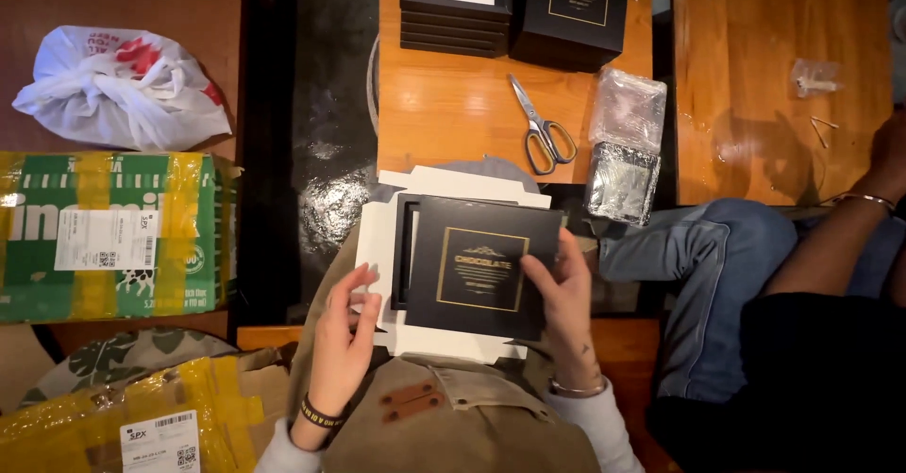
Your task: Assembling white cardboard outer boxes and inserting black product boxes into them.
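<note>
Right hand: your right hand (pixel 564 289) holds the black box lid (pixel 481 267) at its right edge, thumb on top beside the gold frame.
Left hand: your left hand (pixel 344 327) is half open with curled fingers, holding nothing, fingertips at the left side of the white cardboard sheet (pixel 377 246).
Black box lid: it lies over your lap, resting slightly askew on a black tray (pixel 404 246) whose rim shows at its left.
White cardboard sheet: it lies flat under the tray and lid.
Counter: the orange wooden counter (pixel 444 114) ahead carries scissors (pixel 543 128), a stack of black boxes (pixel 458 20) and two foil-lined trays (pixel 625 143).
Right side: another person's jeans-clad knee (pixel 727 256) is near your right hand.
</note>
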